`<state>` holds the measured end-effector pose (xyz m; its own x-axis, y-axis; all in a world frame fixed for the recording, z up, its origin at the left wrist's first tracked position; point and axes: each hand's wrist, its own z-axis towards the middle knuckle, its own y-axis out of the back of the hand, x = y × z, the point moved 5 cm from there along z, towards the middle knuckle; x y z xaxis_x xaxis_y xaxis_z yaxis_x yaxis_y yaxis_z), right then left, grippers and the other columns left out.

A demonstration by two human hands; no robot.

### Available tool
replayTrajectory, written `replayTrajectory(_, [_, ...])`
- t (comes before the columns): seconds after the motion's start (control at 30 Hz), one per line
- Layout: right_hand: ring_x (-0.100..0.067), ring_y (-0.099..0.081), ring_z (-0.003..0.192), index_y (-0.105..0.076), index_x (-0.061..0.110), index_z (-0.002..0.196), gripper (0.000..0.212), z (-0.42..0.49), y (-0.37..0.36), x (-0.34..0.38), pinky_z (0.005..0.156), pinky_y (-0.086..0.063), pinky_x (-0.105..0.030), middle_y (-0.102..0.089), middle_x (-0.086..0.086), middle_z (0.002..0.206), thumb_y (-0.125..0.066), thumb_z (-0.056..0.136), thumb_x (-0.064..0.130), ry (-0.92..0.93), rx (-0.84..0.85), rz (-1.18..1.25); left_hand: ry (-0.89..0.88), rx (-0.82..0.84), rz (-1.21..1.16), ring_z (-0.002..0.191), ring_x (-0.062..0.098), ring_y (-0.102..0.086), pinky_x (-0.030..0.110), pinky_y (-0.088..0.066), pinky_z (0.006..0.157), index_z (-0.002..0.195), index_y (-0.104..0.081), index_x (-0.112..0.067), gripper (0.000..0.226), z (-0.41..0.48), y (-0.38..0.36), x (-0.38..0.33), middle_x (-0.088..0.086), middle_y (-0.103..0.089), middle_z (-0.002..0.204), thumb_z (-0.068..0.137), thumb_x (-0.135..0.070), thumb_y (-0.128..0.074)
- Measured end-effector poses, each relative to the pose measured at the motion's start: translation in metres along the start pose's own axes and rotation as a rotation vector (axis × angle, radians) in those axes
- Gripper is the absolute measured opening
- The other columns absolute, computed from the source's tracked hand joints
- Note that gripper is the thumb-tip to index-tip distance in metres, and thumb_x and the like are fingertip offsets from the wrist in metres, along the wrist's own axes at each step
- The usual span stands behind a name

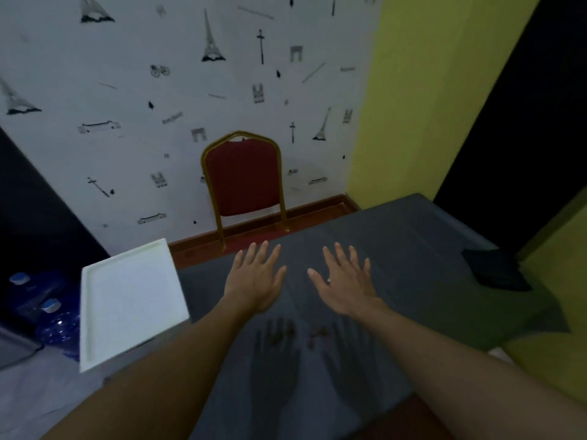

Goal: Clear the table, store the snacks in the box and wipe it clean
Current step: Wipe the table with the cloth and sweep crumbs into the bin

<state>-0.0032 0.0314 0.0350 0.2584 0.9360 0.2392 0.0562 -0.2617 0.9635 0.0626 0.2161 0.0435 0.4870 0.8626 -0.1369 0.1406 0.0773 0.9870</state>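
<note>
My left hand (pixel 255 279) and my right hand (pixel 344 281) are held out flat above the grey table (pixel 397 249), fingers spread, holding nothing. Their shadows fall on the cloth below them. Small brown snack pieces (pixel 279 333) lie in two little clusters near the table's front, under my forearms; the second cluster (pixel 317 335) is to the right. A white tray-like lid or box (pixel 127 300) sits at the table's left edge, partly overhanging. A dark folded cloth (pixel 495 268) lies at the table's right side.
A red chair with a gold frame (pixel 243 176) stands against the patterned wall behind the table. Blue water bottles (pixel 54 322) stand on the floor at the left. A yellow wall runs along the right.
</note>
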Motion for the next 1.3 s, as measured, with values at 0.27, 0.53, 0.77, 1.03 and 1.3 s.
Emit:
replayTrajectory(0.27, [-0.029, 0.007, 0.153, -0.010, 0.027, 0.159, 0.080, -0.007, 0.017, -0.130, 0.120, 0.003, -0.059, -0.001, -0.001, 0.168, -0.014, 0.093, 0.073, -0.093, -0.021, 0.034, -0.075, 0.054, -0.018, 0.152, 0.022, 0.006, 0.044, 0.001, 0.123, 0.157, -0.001, -0.028, 0.063, 0.046, -0.024, -0.125, 0.000, 0.001, 0.165, 0.101, -0.056, -0.012])
replayTrajectory(0.53, [-0.028, 0.005, 0.153, -0.012, 0.025, 0.159, 0.077, -0.009, 0.027, -0.213, 0.121, -0.002, -0.057, -0.003, -0.004, 0.168, -0.019, 0.096, 0.069, -0.179, -0.011, 0.066, -0.156, 0.096, -0.007, 0.152, 0.022, 0.004, 0.044, 0.001, 0.123, 0.157, -0.001, -0.028, 0.064, 0.081, -0.041, -0.198, 0.001, 0.000, 0.165, 0.101, -0.055, -0.012])
replayTrajectory(0.77, [-0.027, 0.001, 0.153, -0.016, 0.024, 0.159, 0.075, -0.005, 0.033, -0.260, 0.122, -0.005, -0.054, -0.009, -0.005, 0.167, -0.023, 0.097, 0.066, -0.302, -0.044, 0.102, -0.270, 0.113, 0.028, 0.152, 0.023, 0.002, 0.044, 0.001, 0.122, 0.157, 0.000, -0.028, 0.064, 0.124, -0.049, -0.243, 0.002, -0.001, 0.165, 0.100, -0.056, -0.011])
replayTrajectory(1.03, [-0.027, -0.013, 0.152, -0.025, 0.018, 0.156, 0.070, -0.004, 0.050, -0.319, 0.121, -0.016, -0.051, -0.024, -0.007, 0.163, -0.030, 0.100, 0.059, -0.437, -0.095, 0.133, -0.452, 0.134, 0.046, 0.152, 0.025, -0.004, 0.044, -0.004, 0.122, 0.156, -0.002, -0.026, 0.064, 0.170, -0.066, -0.314, 0.004, -0.005, 0.165, 0.100, -0.055, -0.016])
replayTrajectory(1.3, [-0.029, -0.037, 0.135, -0.040, 0.014, 0.145, 0.060, 0.024, 0.038, -0.406, 0.109, -0.037, -0.047, -0.047, -0.011, 0.146, -0.036, 0.101, 0.054, -0.502, -0.090, 0.150, -0.518, 0.203, 0.041, 0.150, 0.025, -0.015, 0.045, -0.008, 0.123, 0.156, -0.012, -0.019, 0.063, 0.234, -0.097, -0.395, 0.006, -0.014, 0.164, 0.102, -0.045, -0.030])
